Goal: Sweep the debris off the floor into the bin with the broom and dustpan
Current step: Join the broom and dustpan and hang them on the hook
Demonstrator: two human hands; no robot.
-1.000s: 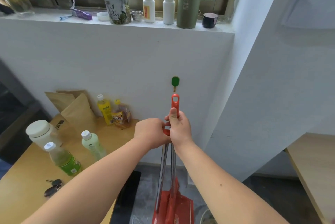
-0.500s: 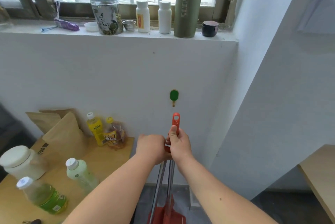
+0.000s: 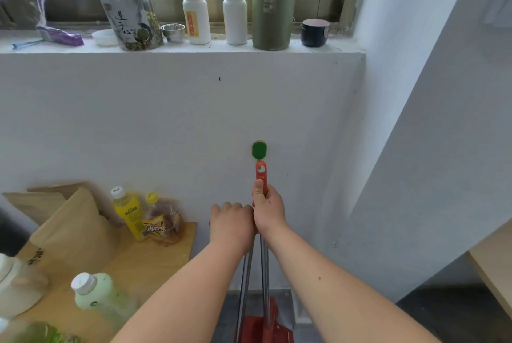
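Two metal poles with red grips run down in front of me to a red dustpan (image 3: 263, 328) at the bottom edge; which pole is the broom's I cannot tell. My right hand (image 3: 268, 212) is closed round the red handle (image 3: 261, 173), whose hanging hole sits just under a green wall hook (image 3: 259, 150). My left hand (image 3: 231, 224) is closed round the other pole's (image 3: 247, 267) top, touching the right hand. The broom head, the debris and the bin are out of view.
A white wall is right ahead, with a pillar (image 3: 429, 148) jutting out on the right. A wooden table (image 3: 155, 256) at the left carries drink bottles and paper bags. The windowsill (image 3: 194, 46) above holds a jar, bottles, a flask and a cup. Another tabletop (image 3: 496, 259) shows at right.
Both hands have lifted the two handles up the wall, so the red handle's hole has come close under the green hook. My view has tilted upward.
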